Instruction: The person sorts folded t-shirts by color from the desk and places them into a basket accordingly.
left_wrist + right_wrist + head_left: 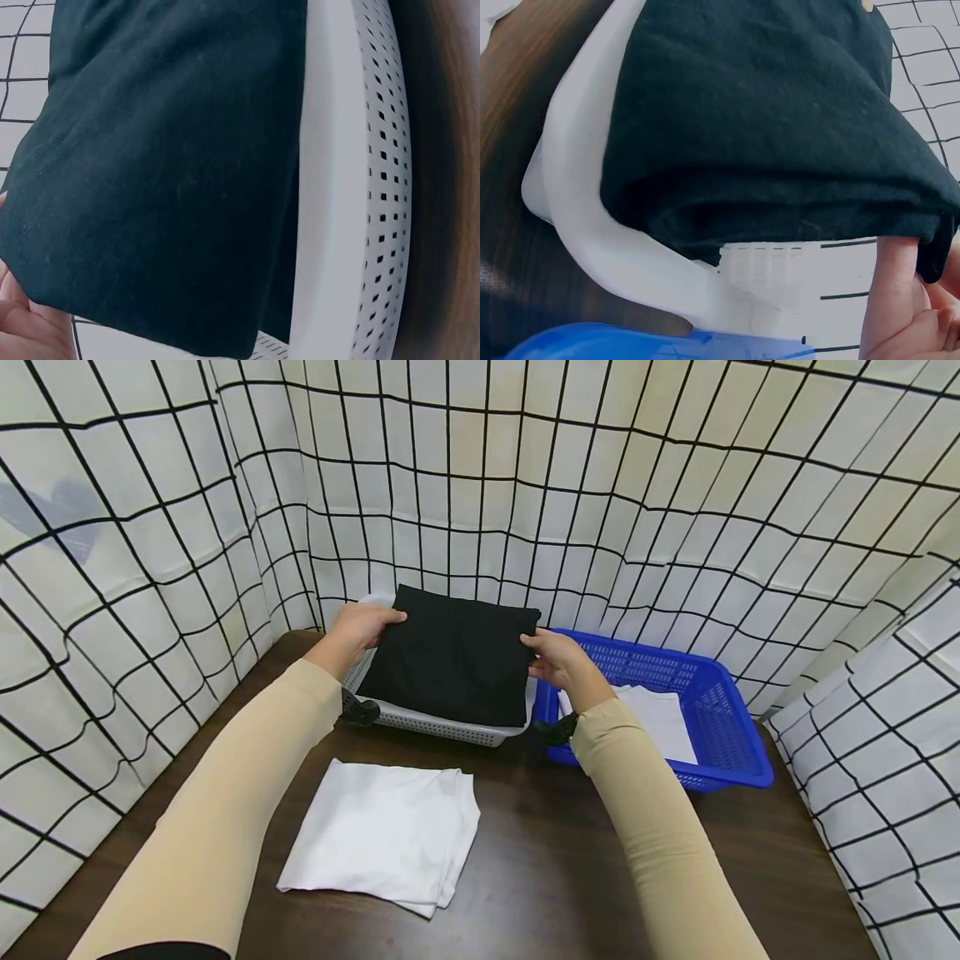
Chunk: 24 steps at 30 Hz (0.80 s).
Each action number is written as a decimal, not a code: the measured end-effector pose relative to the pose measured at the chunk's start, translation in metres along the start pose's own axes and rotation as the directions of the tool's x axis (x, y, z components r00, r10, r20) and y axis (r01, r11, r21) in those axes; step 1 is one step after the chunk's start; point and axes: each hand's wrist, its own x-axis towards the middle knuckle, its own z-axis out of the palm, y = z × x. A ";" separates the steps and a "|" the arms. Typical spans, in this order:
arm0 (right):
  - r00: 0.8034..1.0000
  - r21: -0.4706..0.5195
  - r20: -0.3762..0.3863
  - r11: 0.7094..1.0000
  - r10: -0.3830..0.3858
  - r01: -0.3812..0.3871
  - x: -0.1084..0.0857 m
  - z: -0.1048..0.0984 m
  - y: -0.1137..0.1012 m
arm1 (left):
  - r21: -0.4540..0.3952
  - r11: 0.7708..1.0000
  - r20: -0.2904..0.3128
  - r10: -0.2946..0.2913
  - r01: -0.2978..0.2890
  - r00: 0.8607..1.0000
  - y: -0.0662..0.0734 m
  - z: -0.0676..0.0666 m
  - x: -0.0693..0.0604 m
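Here, the left hand (360, 628) and the right hand (558, 660) each pinch a side edge of a folded black cloth (457, 656), thumbs on top, toward its far end; the cloth lies over the white basket (450, 728), its near edge by the rim. Just right stands a blue basket (738, 770) holding white fabric (663, 718), while a folded white cloth (382, 835) lies nearer on the table (570, 868)
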 end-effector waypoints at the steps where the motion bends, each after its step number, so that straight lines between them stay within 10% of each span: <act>1: 1.000 0.003 -0.006 1.000 -0.002 0.002 0.001 0.001 0.000 | -0.007 1.000 -0.001 0.000 0.000 1.000 0.000 0.000 0.001; 14: 0.978 -0.055 -0.083 0.980 -0.193 0.189 0.008 0.016 0.004 | -0.067 0.994 -0.016 0.082 -0.083 0.996 0.002 -0.001 0.005; 24: 0.984 0.047 -0.140 0.992 -0.112 0.119 0.014 0.028 0.028 | 0.084 0.993 0.023 0.083 -0.085 0.996 -0.020 -0.001 0.006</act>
